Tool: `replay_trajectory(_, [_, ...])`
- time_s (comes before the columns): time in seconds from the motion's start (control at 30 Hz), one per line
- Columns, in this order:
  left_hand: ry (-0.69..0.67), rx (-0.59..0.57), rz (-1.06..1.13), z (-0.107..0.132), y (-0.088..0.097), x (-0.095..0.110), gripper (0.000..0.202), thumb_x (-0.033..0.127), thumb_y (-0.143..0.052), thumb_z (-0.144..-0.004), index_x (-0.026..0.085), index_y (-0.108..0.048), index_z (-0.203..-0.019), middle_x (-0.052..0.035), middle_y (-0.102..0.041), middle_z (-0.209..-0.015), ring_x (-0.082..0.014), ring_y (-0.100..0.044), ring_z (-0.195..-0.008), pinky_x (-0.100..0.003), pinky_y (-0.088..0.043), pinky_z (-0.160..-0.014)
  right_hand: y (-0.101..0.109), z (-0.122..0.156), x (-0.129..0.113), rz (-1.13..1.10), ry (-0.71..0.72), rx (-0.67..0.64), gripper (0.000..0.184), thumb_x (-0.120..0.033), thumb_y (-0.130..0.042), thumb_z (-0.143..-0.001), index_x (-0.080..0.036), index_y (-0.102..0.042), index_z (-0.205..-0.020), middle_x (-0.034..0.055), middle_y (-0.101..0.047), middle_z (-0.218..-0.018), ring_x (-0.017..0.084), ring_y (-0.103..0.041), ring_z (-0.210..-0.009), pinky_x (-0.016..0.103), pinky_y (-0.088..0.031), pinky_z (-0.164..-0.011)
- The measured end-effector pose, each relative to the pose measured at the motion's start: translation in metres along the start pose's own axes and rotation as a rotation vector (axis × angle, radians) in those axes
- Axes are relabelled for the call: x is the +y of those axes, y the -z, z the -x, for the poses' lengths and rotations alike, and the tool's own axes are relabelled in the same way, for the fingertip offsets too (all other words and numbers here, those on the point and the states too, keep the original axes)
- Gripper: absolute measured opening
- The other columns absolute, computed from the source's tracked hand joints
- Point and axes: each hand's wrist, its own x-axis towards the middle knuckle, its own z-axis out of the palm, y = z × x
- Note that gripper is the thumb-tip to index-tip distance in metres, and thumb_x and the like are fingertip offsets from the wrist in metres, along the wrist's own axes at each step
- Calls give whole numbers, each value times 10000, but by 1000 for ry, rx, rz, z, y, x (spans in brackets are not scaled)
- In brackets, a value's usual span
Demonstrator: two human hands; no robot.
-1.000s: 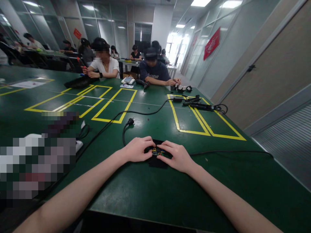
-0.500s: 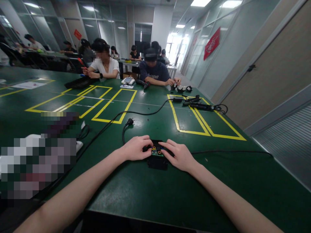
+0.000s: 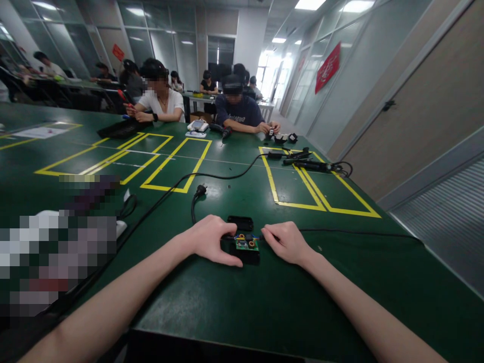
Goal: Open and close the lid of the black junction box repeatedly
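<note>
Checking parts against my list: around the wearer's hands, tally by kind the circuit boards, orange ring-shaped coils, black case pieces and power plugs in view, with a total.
Circuit board: 1
Orange ring-shaped coils, both on top of it: 2
Black case pieces: 2
Power plug, beyond the left hand: 1
Total: 6

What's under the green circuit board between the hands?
A black case part shows past the near edge of the circuit board. The board covers whatever else lies beneath it, so whether the two touch can't be told.
</note>
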Motion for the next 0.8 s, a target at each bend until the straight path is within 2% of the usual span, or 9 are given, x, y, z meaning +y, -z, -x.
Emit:
replay_trajectory(0.1, [7,-36,-48,-1,-3,5,665,794,-801,-641,214,-643,-926,53,-603,-589,-163,-588,-509,-257,-342,-532,1,1,0,-31,56,-65,469,-267,-386,-1044,-211,-496,-591,-6,-533,-506,125,-470,-455,283,-257,-549])
replay_trajectory(0.27, [28,-91,-120,-3,-9,6,456,600,-870,-674,214,-657,-791,43,-600,-555,-171,-605,-513,-256,-328,-528,-2,1,-1,-32,91,-106,467,-271,-405,-1049,-207,-529,-604,-3,-567,-531,125,-499,-473,279,-255,-557])
replay_trajectory(0.37, [63,-70,-151,-4,-9,4,396,549,-854,-695,218,-660,-793,48,-588,-549,-171,-606,-509,-259,-315,-512,-5,1,-2,-6,39,-94,464,-283,-414,-1047,-207,-525,-603,-1,-571,-525,128,-510,-471,277,-255,-559])
replay_trajectory(0.5, [82,-93,-154,-5,-6,2,389,558,-820,-729,214,-655,-800,34,-605,-566,-180,-610,-524,-262,-303,-512,-9,-1,-1,33,-74,-93,472,-314,-405,-1046,-209,-511,-599,3,-567,-516,137,-521,-469,278,-262,-556])
replay_trajectory(0.67, [86,-77,-136,-5,-3,-2,397,578,-772,-774,202,-664,-842,16,-643,-617,-174,-604,-545,-252,-296,-532,-11,-3,-2,82,-130,-85,461,-338,-421,-1045,-210,-537,-618,9,-580,-522,146,-540,-480,276,-268,-555])
replay_trajectory(0.8, [114,-74,-91,-5,0,-9,235,404,-653,-865,195,-638,-760,10,-652,-630,-154,-590,-546,-247,-312,-540,-11,-3,-3,95,-162,-96,431,-341,-432,-1041,-212,-558,-650,10,-591,-534,150,-551,-486,269,-275,-552])
